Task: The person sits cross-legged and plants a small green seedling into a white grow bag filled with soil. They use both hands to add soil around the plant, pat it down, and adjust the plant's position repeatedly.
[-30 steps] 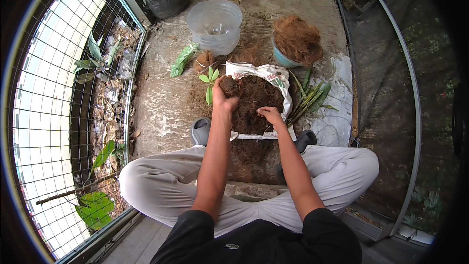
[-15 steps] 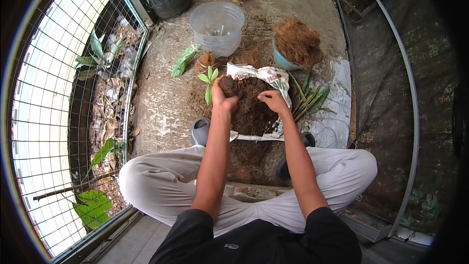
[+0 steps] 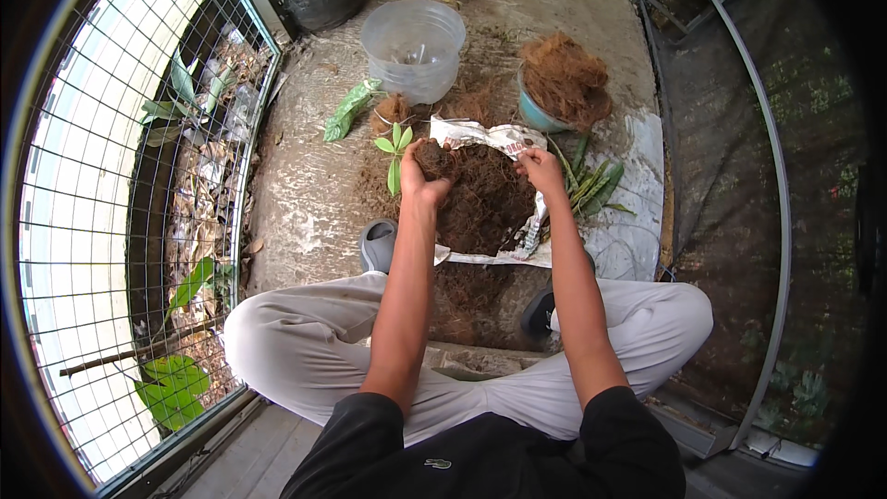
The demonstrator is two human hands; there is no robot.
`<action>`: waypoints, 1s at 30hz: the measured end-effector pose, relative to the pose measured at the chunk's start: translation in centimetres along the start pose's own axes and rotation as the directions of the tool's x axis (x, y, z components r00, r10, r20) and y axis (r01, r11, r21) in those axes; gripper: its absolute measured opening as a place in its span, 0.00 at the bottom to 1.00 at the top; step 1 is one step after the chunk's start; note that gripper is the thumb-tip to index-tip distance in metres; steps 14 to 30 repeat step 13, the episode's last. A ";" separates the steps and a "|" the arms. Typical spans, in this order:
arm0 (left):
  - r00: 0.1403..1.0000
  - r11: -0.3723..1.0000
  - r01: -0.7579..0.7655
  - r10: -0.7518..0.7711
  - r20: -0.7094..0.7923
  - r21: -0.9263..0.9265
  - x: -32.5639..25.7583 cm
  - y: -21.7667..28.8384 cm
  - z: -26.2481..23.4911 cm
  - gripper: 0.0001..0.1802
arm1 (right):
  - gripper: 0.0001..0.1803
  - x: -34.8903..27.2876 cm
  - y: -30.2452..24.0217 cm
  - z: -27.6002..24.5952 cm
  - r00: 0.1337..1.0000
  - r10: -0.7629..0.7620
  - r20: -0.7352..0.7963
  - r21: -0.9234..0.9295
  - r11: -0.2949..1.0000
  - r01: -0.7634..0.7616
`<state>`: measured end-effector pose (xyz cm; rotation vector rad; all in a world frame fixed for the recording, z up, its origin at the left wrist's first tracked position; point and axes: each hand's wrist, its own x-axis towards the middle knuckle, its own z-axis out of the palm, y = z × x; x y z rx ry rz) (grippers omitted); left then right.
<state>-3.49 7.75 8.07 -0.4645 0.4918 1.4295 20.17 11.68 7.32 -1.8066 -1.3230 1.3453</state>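
Note:
My left hand (image 3: 423, 176) is cupped around a dark root ball (image 3: 432, 159) of soil. A seedling (image 3: 397, 150) with bright green leaves sticks out on the left side of that hand. Below it lies a white sack (image 3: 453, 130) with its top open, full of dark soil mixed with brown fibre (image 3: 480, 203). My right hand (image 3: 540, 169) is closed in a pinch by the sack's far right rim; whatever lies between its fingertips is too small to make out.
Beyond the sack stand a clear plastic tub (image 3: 416, 51) and a teal pot (image 3: 538, 113) heaped with coconut fibre (image 3: 565, 79). A green packet (image 3: 351, 111) and a fibre ball (image 3: 391, 114) lie left. Cut long leaves (image 3: 596, 187) lie right. Wire mesh (image 3: 120, 222) borders the left.
My right hand has moved right and slightly away, from over the soil to the sack's right rim. My left hand stays in place with the root ball.

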 end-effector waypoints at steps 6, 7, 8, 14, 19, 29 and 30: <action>0.998 0.998 0.064 -0.063 0.020 -0.028 0.7 -0.5 -0.2 0.08 | 0.08 3.0 12.0 1.3 0.978 0.132 -0.159 -0.325 0.929 -0.179; 0.999 0.999 0.049 -0.049 0.005 -0.013 0.6 -0.5 -0.2 0.09 | 0.08 2.8 13.1 2.0 0.977 0.125 -0.172 -0.350 0.919 -0.179; 0.999 0.999 0.037 -0.037 -0.008 0.003 0.5 -0.6 -0.2 0.10 | 0.08 2.7 14.1 2.6 0.975 0.117 -0.187 -0.374 0.909 -0.181; 1.000 0.998 -0.025 0.026 -0.011 0.052 0.3 -0.5 -0.6 0.12 | 0.23 1.7 14.6 5.3 0.967 0.253 -0.032 -0.394 0.886 -0.245; 1.000 0.998 -0.025 0.026 -0.011 0.052 0.3 -0.5 -0.6 0.12 | 0.23 1.7 14.6 5.3 0.967 0.253 -0.032 -0.394 0.886 -0.245; 1.000 0.998 -0.025 0.026 -0.011 0.052 0.3 -0.5 -0.6 0.12 | 0.23 1.7 14.6 5.3 0.967 0.253 -0.032 -0.394 0.886 -0.245; 1.000 0.998 -0.025 0.026 -0.011 0.052 0.3 -0.5 -0.6 0.12 | 0.23 1.7 14.6 5.3 0.967 0.253 -0.032 -0.394 0.886 -0.245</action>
